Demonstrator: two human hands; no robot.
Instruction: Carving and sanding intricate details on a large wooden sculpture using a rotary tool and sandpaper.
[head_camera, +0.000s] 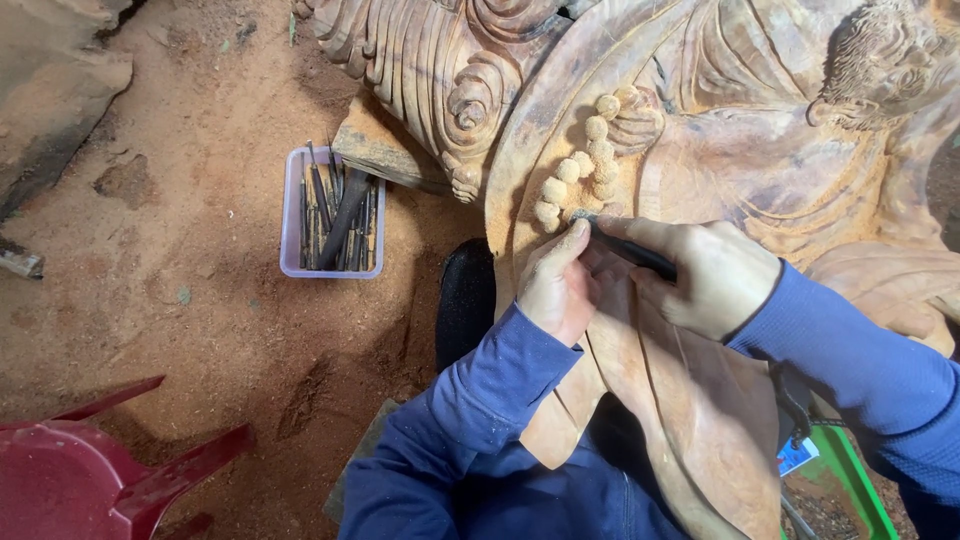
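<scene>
Both hands meet on the carving (760, 150): right hand (715, 275) grips a chisel (632, 252) (left hand (556, 285) curled, steadying).

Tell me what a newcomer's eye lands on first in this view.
The big reddish wooden carving fills the upper right, with scrolled folds and a string of round carved beads. At centre, the right hand grips a dark carving tool whose tip sits just below the beads, with the left hand pressed beside it. To the left, a pale plastic tray of chisels rests on the sawdust-covered ground.
</scene>
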